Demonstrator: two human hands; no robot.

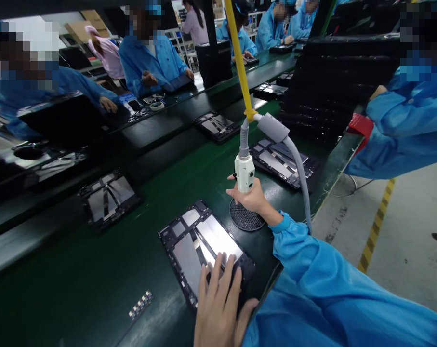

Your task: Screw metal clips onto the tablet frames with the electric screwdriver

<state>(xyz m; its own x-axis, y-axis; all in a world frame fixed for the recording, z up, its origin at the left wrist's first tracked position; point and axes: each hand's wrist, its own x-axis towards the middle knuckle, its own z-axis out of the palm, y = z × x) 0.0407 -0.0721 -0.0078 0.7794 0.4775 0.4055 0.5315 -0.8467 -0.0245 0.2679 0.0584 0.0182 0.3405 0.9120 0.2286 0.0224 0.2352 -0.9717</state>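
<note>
My left hand (218,301) lies with fingers spread over the near end of an opened tablet (185,253). The tablet's inside faces up, with silver battery plates and dark flat cables showing. Beyond its right side, my right hand (252,196) is wrapped around a white electric screwdriver (244,168), held upright. A grey cable and a yellow strap (238,62) run from the tool's top. Just below that hand sits a round black dish (245,216) with a grid of small holes; the screwdriver's tip is hidden behind my hand.
Other opened tablets (110,200) lie along the green bench (160,183). A small strip of parts (140,304) is at lower left. Black stacked trays (334,91) rise at back right. A co-worker's sleeve (409,120) is at right; several workers sit across.
</note>
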